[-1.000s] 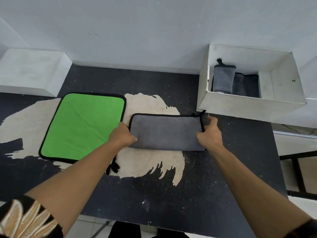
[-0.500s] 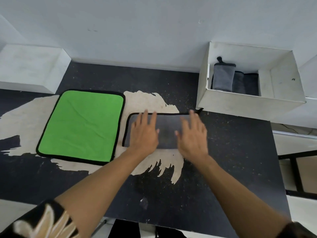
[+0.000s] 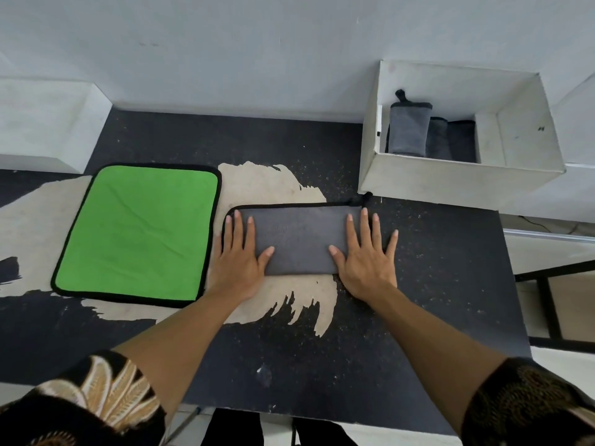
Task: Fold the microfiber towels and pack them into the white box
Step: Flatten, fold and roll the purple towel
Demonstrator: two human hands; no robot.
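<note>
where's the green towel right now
In the head view the green towel lies flat on the left of the table, beside the left hand, which presses the folded grey towel.

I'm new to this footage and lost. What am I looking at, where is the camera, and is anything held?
There is no machine: a person wears a camera on the head, looking down at both bare hands. The left hand and right hand lie flat, pressing the ends of a folded gray towel on a dark table. Nothing is gripped. A green towel lies spread out to its left. The white box at far right holds other gray towels.
</note>
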